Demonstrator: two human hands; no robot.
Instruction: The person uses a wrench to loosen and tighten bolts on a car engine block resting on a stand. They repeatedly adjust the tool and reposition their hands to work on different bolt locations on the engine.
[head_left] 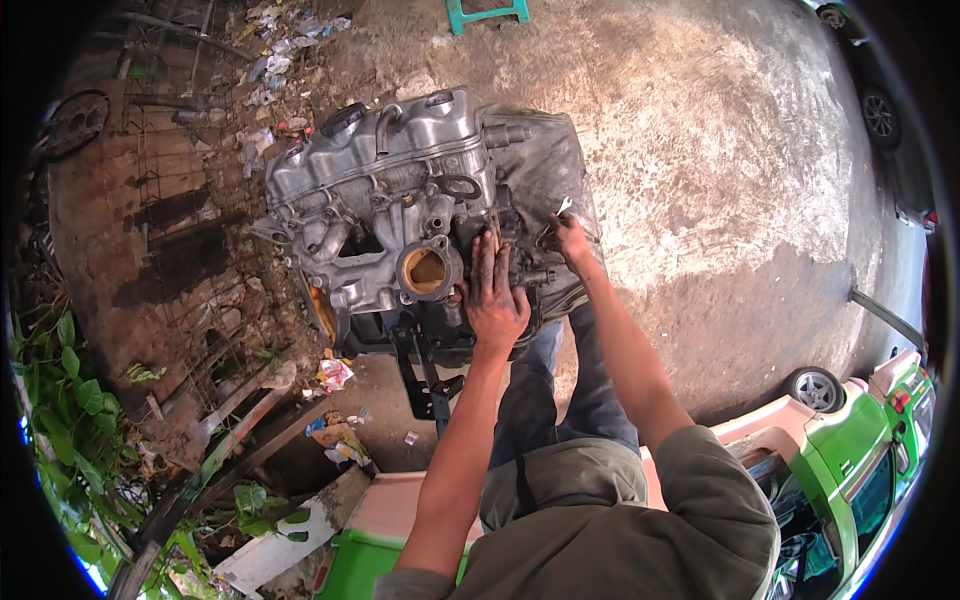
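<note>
A grey metal engine (375, 165) stands in front of me, greasy and dark along its near right side. My left hand (495, 305) lies against that dark side, fingers stretched out and pressed on the parts there, to the right of a round open throttle port (430, 270). At the engine's right end my right hand (570, 242) is closed round a wrench, whose pale open jaw (566, 205) sticks out above the fist. The rest of the wrench is hidden by the fingers. Beneath and behind that hand is a dark, greasy sheet-like surface (545, 150).
A black bracket (420, 375) juts from the engine's near side. Litter (280, 60) and rusty wire mesh (165, 190) lie to the left, with leafy plants (75, 400) beyond. A green stool (487, 14) stands at the far side; a green car (860, 440) is at the right.
</note>
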